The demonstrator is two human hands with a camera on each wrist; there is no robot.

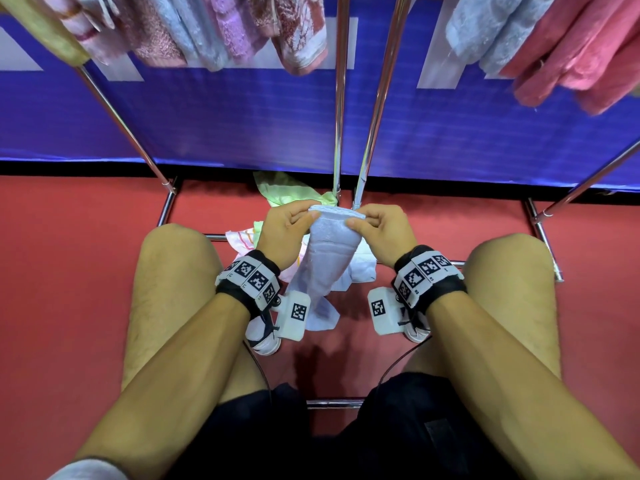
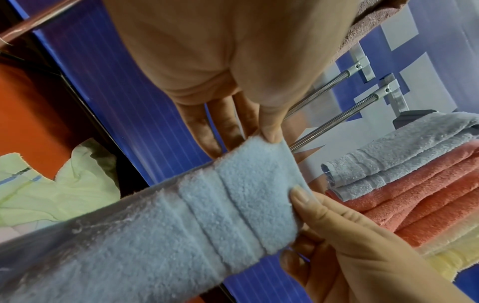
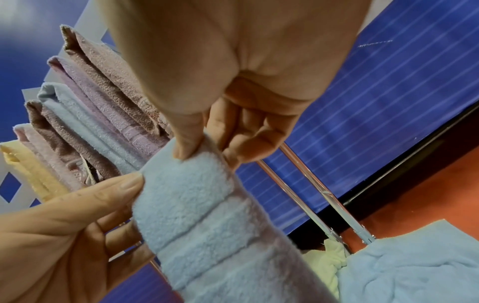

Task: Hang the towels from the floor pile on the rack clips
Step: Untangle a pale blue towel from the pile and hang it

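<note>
A light blue towel [image 1: 329, 251] hangs between my knees, its top hem held by both hands. My left hand [image 1: 287, 226] pinches the hem's left corner with thumb and fingers. My right hand [image 1: 377, 226] pinches the right corner. In the left wrist view the blue towel [image 2: 233, 194] shows its ribbed border, with my left thumb [image 2: 270, 131] on one edge and the right thumb [image 2: 300, 194] on the other. The right wrist view shows the same towel [image 3: 189, 196] gripped the same way. Below lies the floor pile [image 1: 287, 192] of pale green, white and blue towels.
Several towels [image 1: 194, 32] hang along the top left and pink and blue towels [image 1: 554, 39] at the top right. Chrome rack poles [image 1: 341, 98] rise in front of a blue banner [image 1: 242, 116]. Rack base bars [image 1: 543, 237] lie on the red floor [image 1: 69, 271].
</note>
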